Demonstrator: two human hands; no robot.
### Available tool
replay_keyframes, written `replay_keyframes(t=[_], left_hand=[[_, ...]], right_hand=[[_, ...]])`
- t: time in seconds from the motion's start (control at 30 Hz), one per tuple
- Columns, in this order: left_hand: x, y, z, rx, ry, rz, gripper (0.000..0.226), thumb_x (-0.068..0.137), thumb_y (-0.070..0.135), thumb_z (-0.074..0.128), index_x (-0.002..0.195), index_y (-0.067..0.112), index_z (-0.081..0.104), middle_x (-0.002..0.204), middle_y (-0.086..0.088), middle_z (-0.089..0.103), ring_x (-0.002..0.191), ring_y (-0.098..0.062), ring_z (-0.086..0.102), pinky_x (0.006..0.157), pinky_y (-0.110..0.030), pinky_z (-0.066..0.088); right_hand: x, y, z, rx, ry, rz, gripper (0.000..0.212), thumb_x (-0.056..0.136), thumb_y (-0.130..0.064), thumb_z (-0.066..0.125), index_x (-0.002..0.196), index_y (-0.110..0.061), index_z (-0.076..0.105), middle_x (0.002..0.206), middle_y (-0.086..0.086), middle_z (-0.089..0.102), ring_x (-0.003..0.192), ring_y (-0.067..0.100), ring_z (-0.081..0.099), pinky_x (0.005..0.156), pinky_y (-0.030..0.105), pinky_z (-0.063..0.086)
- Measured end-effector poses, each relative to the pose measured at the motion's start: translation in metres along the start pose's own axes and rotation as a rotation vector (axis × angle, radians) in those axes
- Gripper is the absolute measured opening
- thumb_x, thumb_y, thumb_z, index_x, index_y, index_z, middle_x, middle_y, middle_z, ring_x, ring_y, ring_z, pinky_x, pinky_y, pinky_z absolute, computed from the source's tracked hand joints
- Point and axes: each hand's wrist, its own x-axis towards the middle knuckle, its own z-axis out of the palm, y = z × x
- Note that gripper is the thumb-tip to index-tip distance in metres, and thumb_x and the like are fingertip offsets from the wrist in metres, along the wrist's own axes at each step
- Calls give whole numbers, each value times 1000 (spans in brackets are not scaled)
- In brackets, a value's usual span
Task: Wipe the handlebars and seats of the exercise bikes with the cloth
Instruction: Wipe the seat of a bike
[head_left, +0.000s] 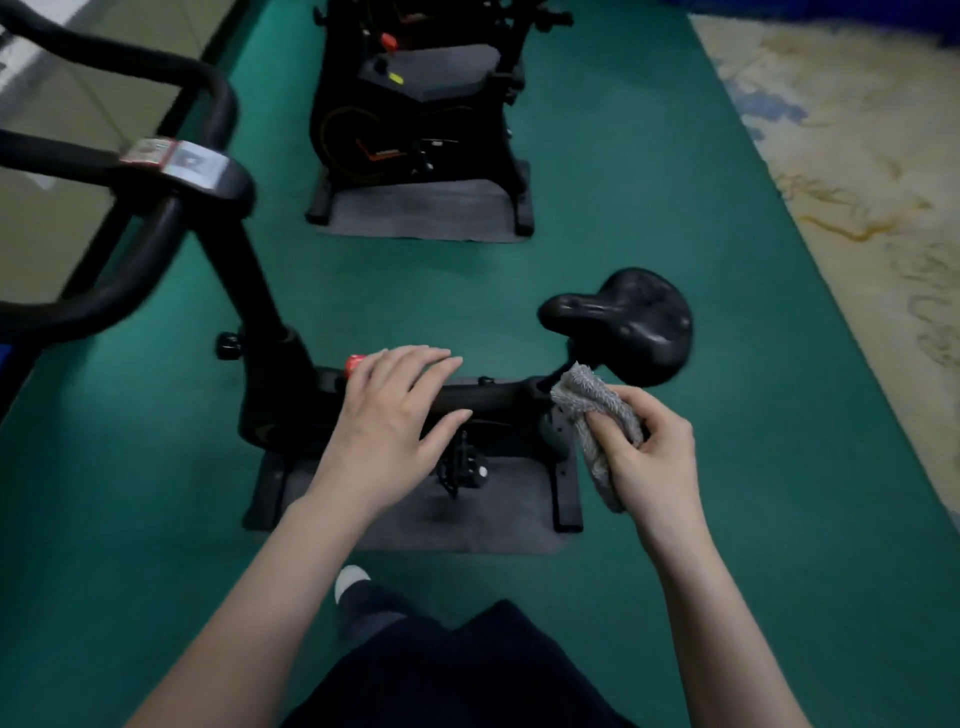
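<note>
One cloth (596, 401) in right hand (650, 453), near seat (626, 319), second bike (415, 109) beyond.

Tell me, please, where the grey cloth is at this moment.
In the head view the grey cloth is right of centre, held in the right hand, just below the near bike's black seat.

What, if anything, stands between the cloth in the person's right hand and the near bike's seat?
Nothing visible does. The right hand grips the cloth by the seat post, just under the seat in the picture. The left hand is open over the frame, off to the side.
</note>
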Motion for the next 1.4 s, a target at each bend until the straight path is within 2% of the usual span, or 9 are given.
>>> replay_keyframes(t=[0.2, 0.33, 0.5, 0.6, 0.87, 1.1, 1.27, 1.4], left_hand=[[10, 78, 54, -33, -81, 96, 46, 86, 35, 65, 125, 12, 58, 124, -2, 58, 118, -24, 52, 101, -42, 39], [22, 107, 73, -13, -129, 113, 47, 87, 38, 62, 127, 15, 56, 124, 1, 57, 119, -22, 50, 103, -40, 36], [53, 127, 91, 6, -175, 135, 49, 87, 41, 59, 129, 17, 54, 127, 2, 55, 121, -21, 48, 104, -39, 33], [79, 136, 105, 8, -197, 148, 50, 89, 43, 56, 131, 17, 52, 129, 2, 53, 123, -20, 46, 105, -39, 32], [150, 154, 157, -87, -195, 60, 51, 89, 41, 58, 133, 16, 52, 132, 1, 53, 126, -19, 44, 107, -39, 31], [192, 142, 176, -118, -160, -71, 47, 86, 35, 64, 127, 12, 57, 127, -3, 57, 121, -23, 50, 102, -42, 38], [205, 139, 183, -133, -175, -171, 48, 88, 36, 61, 130, 13, 55, 130, -1, 55, 123, -21, 48, 105, -44, 36], [209, 137, 188, -139, -159, -264, 47, 88, 34, 63, 128, 12, 56, 129, -2, 55, 123, -23, 48, 105, -47, 37]], right_hand=[[-23, 47, -96, 12, 126, 98, 25, 84, -7, 64, 82, -31, 70, 74, -15, 70, 68, 3, 62, 66, 23, 45], [-27, 65, -139, 33, 199, 144, 25, 84, -6, 64, 82, -30, 70, 73, -12, 70, 68, 5, 61, 67, 26, 46], [-15, 78, -166, 41, 247, 157, 26, 84, -4, 64, 82, -30, 69, 74, -16, 70, 69, 1, 61, 66, 16, 45], [3, 83, -175, 36, 257, 162, 27, 84, -2, 63, 82, -29, 69, 75, -10, 71, 69, 3, 61, 65, 14, 46], [97, 90, -203, -47, 189, 150, 21, 83, -3, 63, 85, -23, 70, 74, -6, 69, 66, 7, 58, 65, 22, 45], [192, 86, -201, -94, 89, 100, 17, 83, -2, 64, 88, -16, 71, 74, -3, 69, 65, 11, 58, 65, 27, 46], [231, 91, -196, -103, 20, 83, 19, 84, -2, 63, 88, -19, 70, 70, -8, 67, 61, 8, 56, 62, 26, 43], [266, 93, -187, -120, -57, 40, 19, 84, -2, 64, 88, -20, 71, 75, -7, 70, 67, 7, 59, 66, 26, 47]])
